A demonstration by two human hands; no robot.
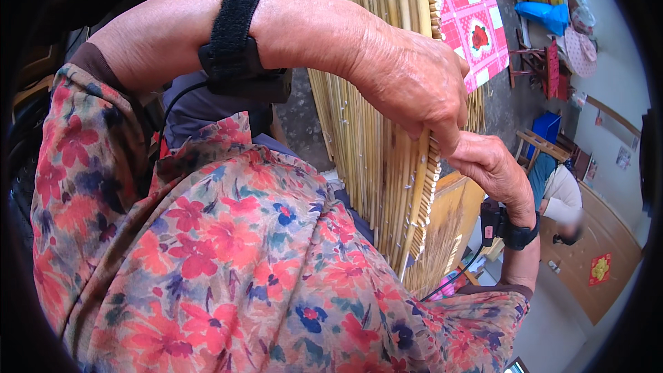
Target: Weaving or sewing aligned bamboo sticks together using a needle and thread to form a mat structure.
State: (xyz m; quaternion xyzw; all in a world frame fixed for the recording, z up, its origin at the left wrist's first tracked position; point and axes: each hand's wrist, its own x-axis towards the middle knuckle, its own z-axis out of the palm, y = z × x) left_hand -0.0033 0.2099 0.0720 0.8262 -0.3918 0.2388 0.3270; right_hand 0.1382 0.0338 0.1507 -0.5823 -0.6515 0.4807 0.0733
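Observation:
A long mat of straw-coloured stalks (366, 159) lies across my lap, its right edge finished with a plaited, pale-corded border (427, 197). My left hand (421, 86) comes over the stalks from the left, fingers bent down and closed on that border. Right beside its fingertips, my right hand (489, 160) has its fingers curled together at the outer side of the border. Whatever the right fingers pinch is hidden between the two hands. Small light ties show in rows along the stalks.
A pink-and-white checked cloth with roses (480, 34) lies beyond the mat. Under its right side is a wooden board (452, 211). Another person (563, 197) sits at the far right, near a blue bin (545, 128). Bags, including a blue one (542, 15), sit at upper right.

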